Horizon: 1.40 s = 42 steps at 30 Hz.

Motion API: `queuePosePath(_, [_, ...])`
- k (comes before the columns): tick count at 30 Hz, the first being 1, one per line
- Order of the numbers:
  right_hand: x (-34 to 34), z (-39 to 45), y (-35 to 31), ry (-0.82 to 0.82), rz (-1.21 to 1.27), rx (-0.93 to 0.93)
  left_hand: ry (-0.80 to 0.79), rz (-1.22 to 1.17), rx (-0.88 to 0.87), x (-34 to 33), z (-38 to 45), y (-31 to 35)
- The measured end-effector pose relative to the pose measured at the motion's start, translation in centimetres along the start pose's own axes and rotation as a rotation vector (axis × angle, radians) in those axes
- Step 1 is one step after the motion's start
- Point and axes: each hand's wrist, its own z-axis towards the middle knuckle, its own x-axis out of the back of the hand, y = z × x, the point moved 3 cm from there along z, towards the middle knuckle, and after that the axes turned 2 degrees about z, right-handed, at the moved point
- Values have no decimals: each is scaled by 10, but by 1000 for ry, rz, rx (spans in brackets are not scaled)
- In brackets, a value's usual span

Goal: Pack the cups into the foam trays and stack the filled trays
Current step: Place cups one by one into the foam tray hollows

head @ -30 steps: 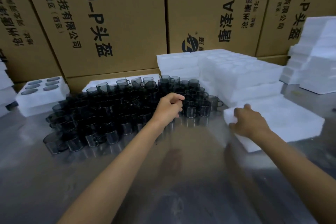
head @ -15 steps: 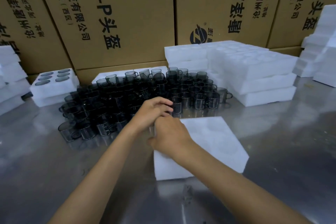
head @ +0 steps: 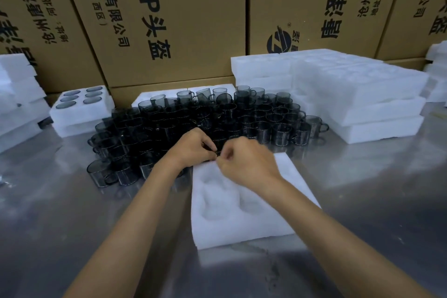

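Note:
A big cluster of dark smoked-glass cups (head: 217, 116) with handles stands on the steel table (head: 72, 225). In front of it lies a white foam tray (head: 244, 215) with round pockets, all the visible ones bare. My left hand (head: 193, 147) and my right hand (head: 244, 159) meet at the tray's far edge, at the front row of cups. The fingers of both are curled in together around something small and dark; I cannot make out what it is. A filled foam tray (head: 79, 109) with several cups in its pockets sits on another tray at the back left.
Stacks of white foam trays stand at the right (head: 358, 97), far right (head: 437, 75) and far left (head: 17, 99). Tall cardboard boxes (head: 169, 19) with printed characters wall off the back of the table. A flat foam piece (head: 154, 98) lies behind the cups.
My right hand slid the bare foam tray from the right side to the middle in front of me, then let go and joined my left hand at the cups' front row.

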Motion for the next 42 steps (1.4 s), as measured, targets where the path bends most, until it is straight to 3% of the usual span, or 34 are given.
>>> queuePosePath(3, [14, 9, 31, 39, 33, -118, -1, 130, -28, -8, 4, -2])
queuePosePath(6, [17, 12, 54, 35, 127, -168, 23, 77, -39, -7, -2, -2])
queuePosePath(10, [17, 17, 66, 70, 223, -141, 101, -92, -48, 6, -20, 2])
queuePosePath(13, [15, 22, 63, 86, 341, -76, 138, -82, -108, 20, -35, 14])
queuePosePath(19, [2, 20, 34, -192, 777, 22, 62, -180, -168, 34, -59, 32])
queuePosePath(32, [-12, 14, 26, -251, 794, 176, -3, -467, -56, 31, -83, 5])
queuePosePath(38, [-14, 15, 30, -328, 764, 195, -27, -461, -33, 26, -85, 4])
queuePosePath(42, [-19, 17, 32, -321, 650, 230, 11, -323, -64, 15, -85, 4])
